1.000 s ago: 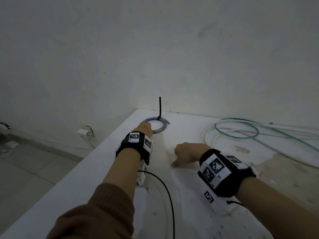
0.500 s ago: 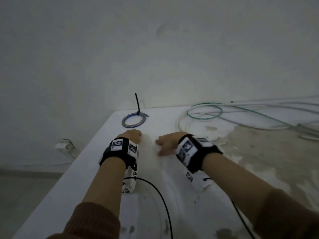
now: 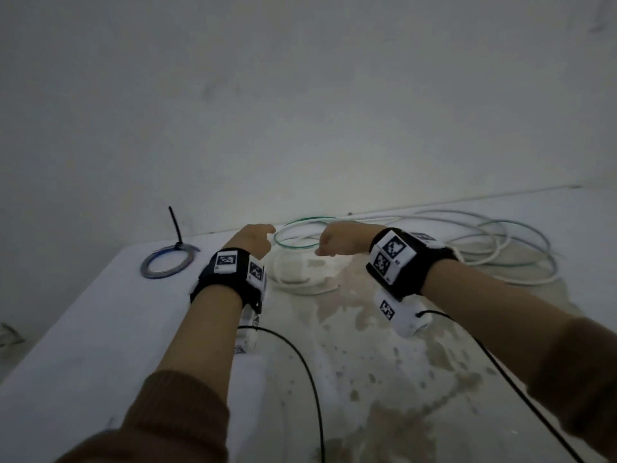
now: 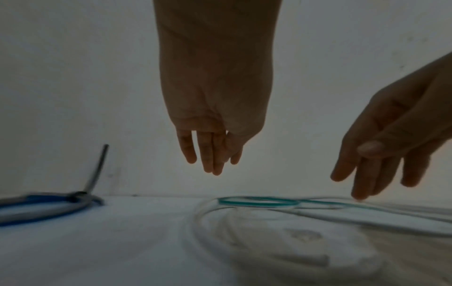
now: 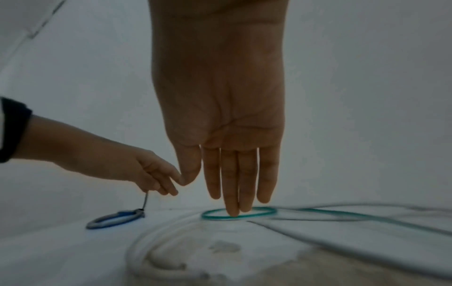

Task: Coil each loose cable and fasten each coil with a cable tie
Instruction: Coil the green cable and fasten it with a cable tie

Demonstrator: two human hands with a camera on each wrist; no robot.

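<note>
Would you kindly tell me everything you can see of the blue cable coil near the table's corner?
The blue cable coil is a small flat ring of a few turns, blue with a greyish strand, lying on the white table near its far left corner. A black cable tie cinches it on the far side, its tail sticking up, slightly tilted. Neither hand touches it; the left hand hovers to its right.
</note>
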